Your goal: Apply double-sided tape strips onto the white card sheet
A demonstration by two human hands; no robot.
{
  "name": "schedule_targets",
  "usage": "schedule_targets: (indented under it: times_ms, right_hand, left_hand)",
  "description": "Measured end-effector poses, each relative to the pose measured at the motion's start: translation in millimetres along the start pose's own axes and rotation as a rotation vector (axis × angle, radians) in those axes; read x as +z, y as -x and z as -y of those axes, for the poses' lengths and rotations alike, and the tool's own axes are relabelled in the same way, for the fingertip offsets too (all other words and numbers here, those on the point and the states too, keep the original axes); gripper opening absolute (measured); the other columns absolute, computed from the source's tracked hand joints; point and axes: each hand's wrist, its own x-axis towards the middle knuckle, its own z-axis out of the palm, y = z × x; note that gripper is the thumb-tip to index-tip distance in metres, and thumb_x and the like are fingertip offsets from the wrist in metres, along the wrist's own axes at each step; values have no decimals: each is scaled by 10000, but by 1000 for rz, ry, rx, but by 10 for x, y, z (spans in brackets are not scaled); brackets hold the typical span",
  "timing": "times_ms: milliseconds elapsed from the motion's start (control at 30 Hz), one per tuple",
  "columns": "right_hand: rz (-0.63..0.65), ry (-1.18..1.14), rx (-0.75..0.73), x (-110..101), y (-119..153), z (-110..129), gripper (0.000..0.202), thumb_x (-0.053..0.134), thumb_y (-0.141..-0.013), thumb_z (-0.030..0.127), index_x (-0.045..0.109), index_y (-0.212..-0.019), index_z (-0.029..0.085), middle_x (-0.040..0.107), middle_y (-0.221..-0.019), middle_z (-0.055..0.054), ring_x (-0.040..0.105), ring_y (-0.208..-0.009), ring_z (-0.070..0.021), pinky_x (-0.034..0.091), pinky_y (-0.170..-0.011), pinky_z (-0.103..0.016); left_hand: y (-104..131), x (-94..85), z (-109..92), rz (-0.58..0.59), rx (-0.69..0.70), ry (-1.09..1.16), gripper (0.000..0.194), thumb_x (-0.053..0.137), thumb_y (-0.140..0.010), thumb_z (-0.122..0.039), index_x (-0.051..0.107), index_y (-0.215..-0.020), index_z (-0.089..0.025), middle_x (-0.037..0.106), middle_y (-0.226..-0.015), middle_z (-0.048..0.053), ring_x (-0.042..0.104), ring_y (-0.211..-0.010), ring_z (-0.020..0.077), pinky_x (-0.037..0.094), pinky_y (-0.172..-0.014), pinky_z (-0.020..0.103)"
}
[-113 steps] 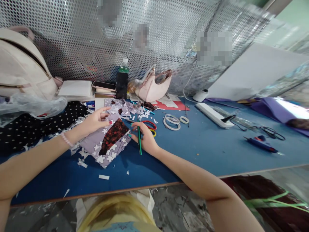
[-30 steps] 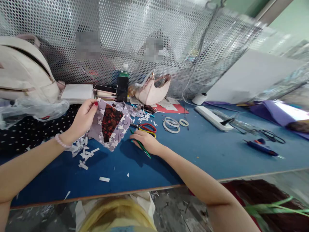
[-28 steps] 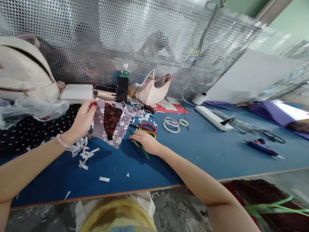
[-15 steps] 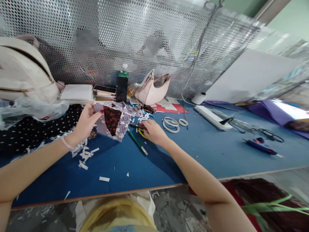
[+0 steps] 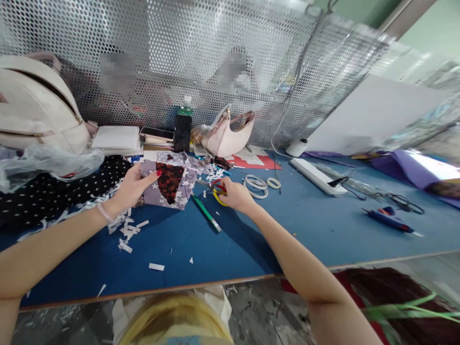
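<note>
My left hand (image 5: 134, 188) grips a purple piece with white flowers (image 5: 187, 184) by its left edge, the thumb lying on its front. The piece looks like fabric or covered card, and a dark red-and-black patch (image 5: 170, 182) sits in its middle. My right hand (image 5: 235, 194) is closed round the red and yellow handles of scissors (image 5: 220, 194), whose blades point left toward the piece. A green cutter or pen-like tool (image 5: 206, 213) lies on the table just below them. White paper strips (image 5: 129, 230) are scattered beneath and beside my left hand.
Behind stand a pink handbag (image 5: 230, 134), a bottle (image 5: 185, 108) and a phone (image 5: 157, 133) against perforated metal. White rings (image 5: 256, 186), a power strip (image 5: 318, 176) and a blue glue gun (image 5: 390, 220) lie rightward. A cream backpack (image 5: 39, 105) and polka-dot cloth (image 5: 89, 187) are leftward.
The scissors and my right hand have shifted slightly right, away from the piece. My left hand has turned the piece a little, and its front now faces me more squarely.
</note>
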Motion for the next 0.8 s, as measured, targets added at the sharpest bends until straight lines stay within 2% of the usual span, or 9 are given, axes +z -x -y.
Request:
schedule_targets:
  times_ms: [100,167,233,367,467,600,800]
  right_hand:
    - [-86,-143,-60,-137,33,-21,258,477,-827,260,469,-1070,175,606,-767,-25,537,-640,-175,364,-594,-268]
    - [-186,-341,-207,-293,73,1,262,471,-843,312,477,-1069,179,572,-757,-5,503,-636,-153,384,-604,-259]
    - [-234,-440,-360,-488,121,58,306,520,-832,359,514,-1080,180,580,-803,-16,496,-665,-148,408,-633,-268]
    - [-171,-332,-480,-865,188,227,258,558,-806,322,583,-1022,184,655,-900,-61,553,-700,-161,429,-644,-276]
    - [-133,-224,-500,-1032,188,322,267,562,-802,314,606,-1032,183,687,-964,-79,610,-771,-187,452,-693,-289]
    - [-113,-134,-501,-1097,167,372,269,547,-826,323,613,-1046,183,700,-1002,-78,634,-832,-195,457,-746,-293]
    - [-69,-31,-465,-1108,152,436,296,565,-803,349,605,-1041,177,703,-911,-60,610,-745,-178,401,-674,-267]
  left_hand:
    - [24,13,42,3,-20,-20,546,791,-640,-627,689,-934,-179,744,-886,44,683,-792,204,558,-700,287]
    - [41,18,90,11,-34,-34,554,790,-629,-636,694,-924,-177,743,-868,44,679,-748,202,553,-652,284]
    - [55,16,141,14,-42,-49,547,791,-623,-634,701,-909,-176,742,-867,47,677,-739,204,545,-634,281]
    - [72,-1,213,6,-44,-65,519,778,-638,-630,711,-877,-174,732,-848,43,669,-750,198,531,-640,269]
    - [76,-13,242,6,-44,-59,516,770,-645,-636,705,-857,-170,707,-775,30,636,-672,172,508,-586,255]
    - [79,-16,272,24,-43,-52,495,767,-661,-626,703,-836,-167,679,-719,17,589,-589,142,485,-545,249]
    - [72,-19,300,23,-37,-59,434,771,-670,-594,663,-716,-177,595,-580,-13,525,-493,119,378,-437,220]
